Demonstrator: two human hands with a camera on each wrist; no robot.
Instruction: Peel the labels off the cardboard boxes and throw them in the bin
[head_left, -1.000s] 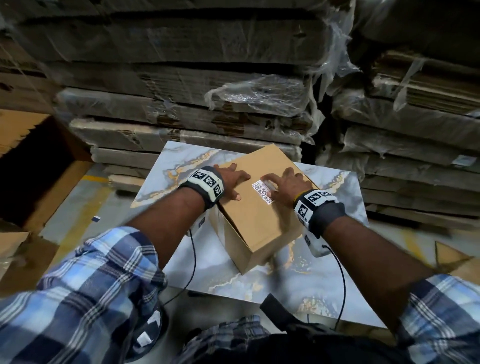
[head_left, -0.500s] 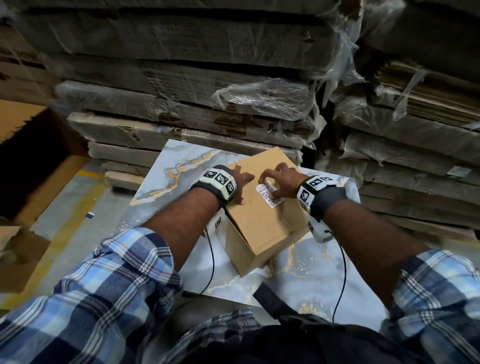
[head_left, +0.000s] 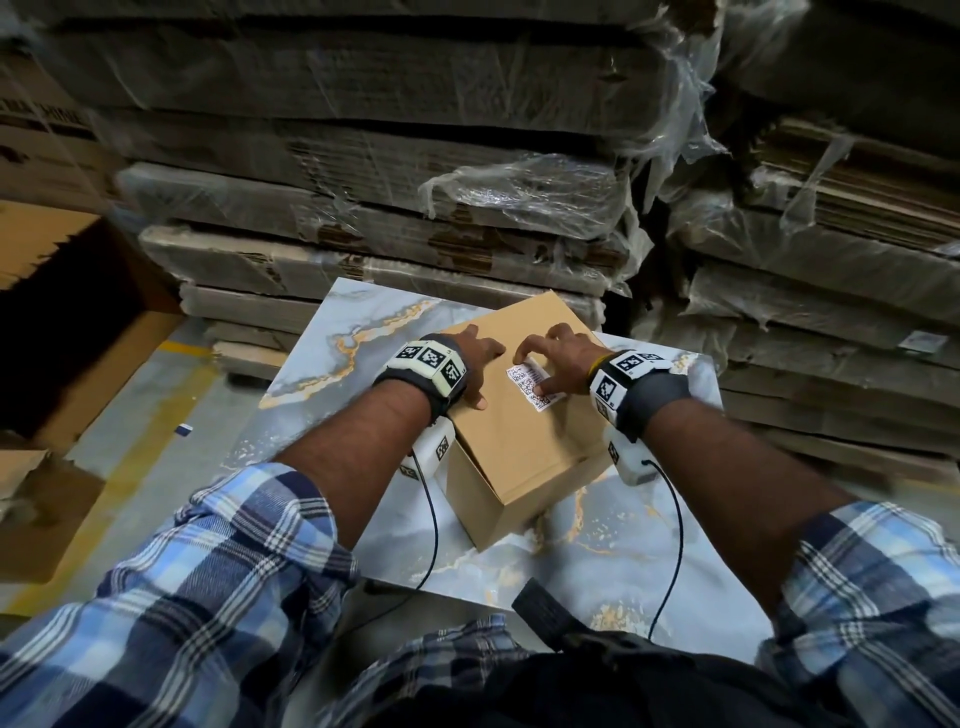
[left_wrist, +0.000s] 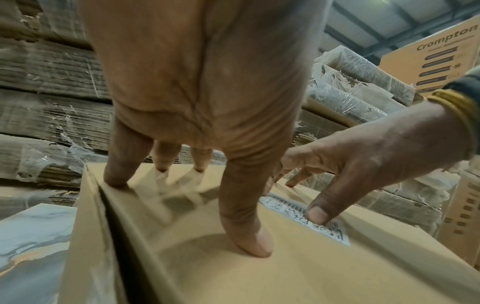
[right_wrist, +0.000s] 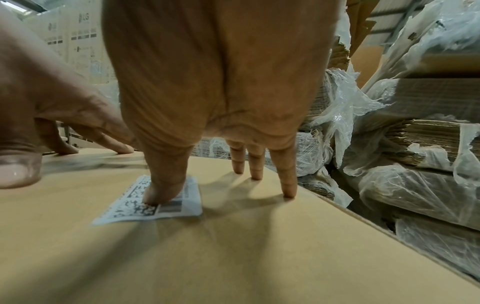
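A: Where is the label?
B: On top of the cardboard box, on the marble slab. Right hand fingers spread, thumb pressing its barcode print.
A: The left hand?
B: Spread fingertips brace the box. Behind, a carton reads "Crompton".

Box: cardboard box on marble-patterned desk.
Label: white label on box top.
Left hand: fingers spread flat on box top.
Right hand: fingertips on label.
Background: wrapped cardboard stacks.
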